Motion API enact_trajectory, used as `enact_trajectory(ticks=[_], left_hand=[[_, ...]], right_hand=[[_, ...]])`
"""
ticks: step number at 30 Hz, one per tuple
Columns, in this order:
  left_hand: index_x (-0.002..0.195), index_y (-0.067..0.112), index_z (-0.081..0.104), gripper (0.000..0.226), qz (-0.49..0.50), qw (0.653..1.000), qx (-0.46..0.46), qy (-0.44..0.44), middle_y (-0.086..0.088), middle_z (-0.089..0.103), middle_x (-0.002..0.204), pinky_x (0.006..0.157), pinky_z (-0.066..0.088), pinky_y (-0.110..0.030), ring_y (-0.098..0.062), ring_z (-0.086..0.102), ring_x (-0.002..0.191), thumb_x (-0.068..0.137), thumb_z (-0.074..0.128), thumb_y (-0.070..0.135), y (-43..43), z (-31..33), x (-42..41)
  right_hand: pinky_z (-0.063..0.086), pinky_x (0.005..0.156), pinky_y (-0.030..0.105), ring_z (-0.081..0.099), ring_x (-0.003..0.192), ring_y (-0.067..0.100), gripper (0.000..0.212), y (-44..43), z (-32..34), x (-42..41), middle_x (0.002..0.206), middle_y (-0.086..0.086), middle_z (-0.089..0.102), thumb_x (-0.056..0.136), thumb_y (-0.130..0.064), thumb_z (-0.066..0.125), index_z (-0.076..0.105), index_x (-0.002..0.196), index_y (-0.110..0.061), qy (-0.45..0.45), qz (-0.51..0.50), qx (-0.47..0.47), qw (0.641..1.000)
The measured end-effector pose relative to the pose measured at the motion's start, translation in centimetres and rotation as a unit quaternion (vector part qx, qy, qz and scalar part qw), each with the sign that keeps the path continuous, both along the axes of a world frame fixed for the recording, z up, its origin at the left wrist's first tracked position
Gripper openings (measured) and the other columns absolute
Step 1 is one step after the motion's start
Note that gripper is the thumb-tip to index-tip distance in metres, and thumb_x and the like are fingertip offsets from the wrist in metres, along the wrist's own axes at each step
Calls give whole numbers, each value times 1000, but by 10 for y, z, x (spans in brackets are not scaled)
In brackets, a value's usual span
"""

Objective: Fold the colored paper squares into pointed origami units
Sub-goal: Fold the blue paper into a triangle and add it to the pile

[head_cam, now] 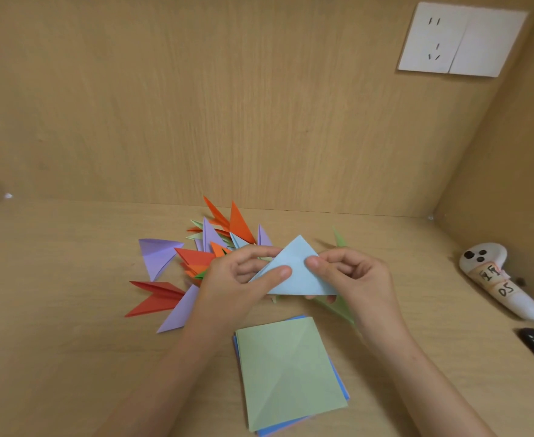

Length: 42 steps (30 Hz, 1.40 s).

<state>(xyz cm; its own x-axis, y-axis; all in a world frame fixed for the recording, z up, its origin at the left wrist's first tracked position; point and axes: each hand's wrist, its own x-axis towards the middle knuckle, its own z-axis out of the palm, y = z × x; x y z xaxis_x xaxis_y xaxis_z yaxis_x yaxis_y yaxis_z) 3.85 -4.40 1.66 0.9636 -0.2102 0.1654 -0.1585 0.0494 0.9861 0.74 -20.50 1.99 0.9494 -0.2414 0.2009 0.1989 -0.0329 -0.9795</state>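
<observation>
1. Blue paper [294, 272]: folded into 1 triangle, apex up, held just above the desk [70, 310], in front of the pile.
2. Left hand [234, 282]: pinches the triangle's left edge, thumb flat on the front, fingers curled behind.
3. Right hand [354, 275]: pinches the triangle's right side, thumb on the front, fingers curled behind.
4. Stack [287, 370]: flat squares on the desk, nearer the person than the hands. The top sheet is green with 2 crossing creases, and blue edges show beneath.
5. Pile [208, 247]: pointed folded units in orange, red, purple, green and blue, overlapping on the desk behind and left of the hands.
6. Green unit [338, 307]: on the desk under the right hand, mostly hidden.
7. Controller [495, 279]: white, lying at the desk's right, with taped labels.
8. Socket [461, 39]: white plate on the back wall, upper right.
</observation>
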Motion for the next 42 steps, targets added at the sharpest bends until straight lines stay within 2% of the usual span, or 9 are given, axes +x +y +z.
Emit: enact_trajectory(ticks=[2, 9, 13, 16, 22, 26, 31, 37, 42], left_hand=[[90, 22, 72, 17, 3, 1000, -4, -7, -1, 75, 83, 73, 54, -17, -9, 70, 78, 77, 74, 12, 2, 1, 0], [74, 24, 72, 16, 33, 999, 17, -29, 15, 72, 69, 65, 46, -7, 4, 65, 67, 76, 75, 8, 0, -1, 2], [70, 17, 71, 12, 48, 998, 13, -37, 12, 70, 64, 62, 45, -8, 2, 62, 62, 76, 75, 7, -2, -3, 2], [67, 17, 69, 15, 96, 994, -37, -20, 10, 70, 62, 59, 45, -9, 1, 63, 60, 77, 74, 7, -4, -3, 1], [76, 8, 70, 8, 109, 989, -105, 11, -4, 70, 72, 63, 49, -20, -11, 63, 67, 82, 69, 12, -2, 2, -1], [80, 3, 69, 13, 76, 988, -127, 51, -10, 72, 79, 77, 55, -41, -24, 68, 78, 84, 67, 14, -2, 0, 0], [80, -1, 67, 12, 61, 989, -127, 43, -4, 73, 74, 59, 56, -24, -13, 69, 70, 86, 64, 10, -2, 0, 0], [80, 0, 65, 13, 46, 992, -108, 39, -9, 73, 80, 63, 59, -27, -15, 68, 73, 87, 63, 11, -1, -3, 2], [85, 3, 68, 7, 19, 998, -53, 21, -5, 72, 78, 59, 56, -23, -15, 67, 73, 86, 64, 9, 2, -5, 7]], right_hand=[[37, 47, 24, 60, 48, 15, 12, 1, -1, 0, 58, 8, 68, 81, -12, 71, 67, 79, 0, 6, 13, -7, 1000], [39, 50, 14, 57, 53, 9, 9, 4, -6, 0, 57, 2, 65, 78, -9, 74, 69, 71, -8, 16, 62, -38, 997], [42, 55, 18, 58, 56, 7, 8, 6, -4, -1, 61, 0, 67, 74, -13, 77, 70, 72, -10, 9, 56, -30, 998], [42, 53, 20, 61, 57, 10, 23, 6, -3, -2, 67, 0, 69, 65, -21, 84, 71, 79, -10, 21, 48, 6, 999], [48, 61, 20, 67, 70, 13, 23, 17, -8, -4, 82, 8, 74, 70, -15, 80, 74, 92, -8, 72, 142, 29, 987], [49, 61, 21, 61, 62, 14, 9, 15, -8, -1, 72, 11, 71, 73, -16, 75, 74, 75, -7, 43, 108, 61, 991], [48, 58, 23, 59, 60, 16, 13, 12, -6, -1, 69, 12, 69, 72, -19, 75, 70, 70, -7, 31, 75, 72, 994], [46, 54, 19, 56, 55, 13, 16, 11, -5, 0, 66, 8, 69, 72, -18, 69, 69, 73, -2, 26, 49, 85, 995], [43, 53, 13, 56, 50, 8, 12, 8, -3, -1, 56, 6, 66, 81, -2, 68, 67, 69, 1, 8, 55, 37, 998]])
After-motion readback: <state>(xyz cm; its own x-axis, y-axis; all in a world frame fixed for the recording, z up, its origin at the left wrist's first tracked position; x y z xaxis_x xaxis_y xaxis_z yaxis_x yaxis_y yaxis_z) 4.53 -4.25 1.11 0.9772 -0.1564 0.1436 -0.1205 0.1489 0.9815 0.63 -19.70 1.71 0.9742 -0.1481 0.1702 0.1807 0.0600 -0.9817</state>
